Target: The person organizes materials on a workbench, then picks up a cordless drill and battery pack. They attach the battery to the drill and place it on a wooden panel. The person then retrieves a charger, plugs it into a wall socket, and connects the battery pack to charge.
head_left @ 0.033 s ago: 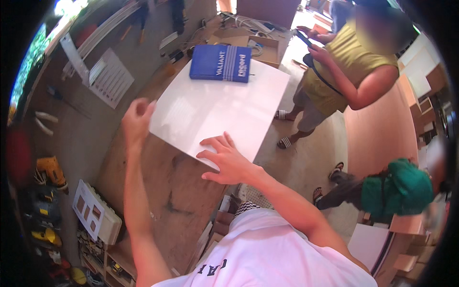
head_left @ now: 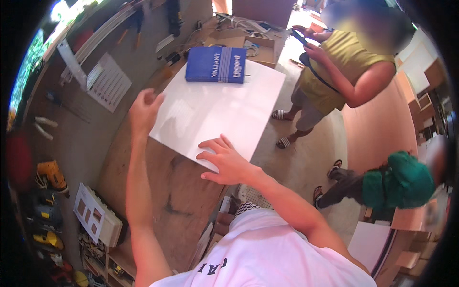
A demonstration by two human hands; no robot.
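Fingers point(head_left: 210, 144) of the right hand point(head_left: 230, 165) rest spread on the white board point(head_left: 215, 110).

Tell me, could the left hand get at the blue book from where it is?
Probably yes: the left hand is by the left edge of the white board, and the blue book lies at the board's far end with nothing visible standing between them. The right hand is off at the near edge.

White panel point(head_left: 215, 112), blue book point(head_left: 202, 66) — pale-striped, olive shirt point(head_left: 361, 64)
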